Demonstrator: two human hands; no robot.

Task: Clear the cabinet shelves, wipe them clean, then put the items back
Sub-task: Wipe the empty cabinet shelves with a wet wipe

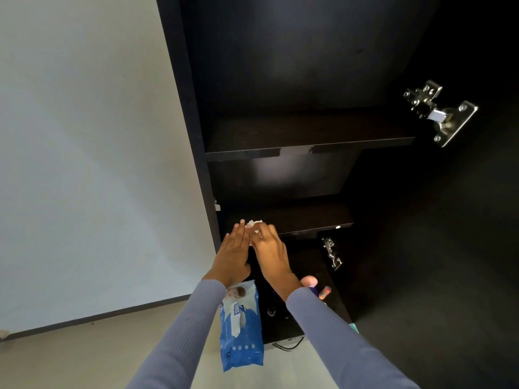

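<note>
A tall black cabinet stands open with a bare upper shelf (309, 136) and a lower shelf (309, 217). A crumpled white wipe (255, 223) lies at the front left edge of the lower shelf. My right hand (271, 248) has its fingers closed on the wipe. Beside it, my left hand (234, 252) is flat with fingers straight and together, its fingertips at the wipe and the shelf edge. Whether the left hand grips the wipe is hidden.
A blue pack of wet wipes (241, 327) lies on the floor under my arms. Small items, a pink round one (310, 281) and an orange tube (325, 292), sit low in the cabinet. Metal hinges (441, 112) stick out on the right. A white wall is on the left.
</note>
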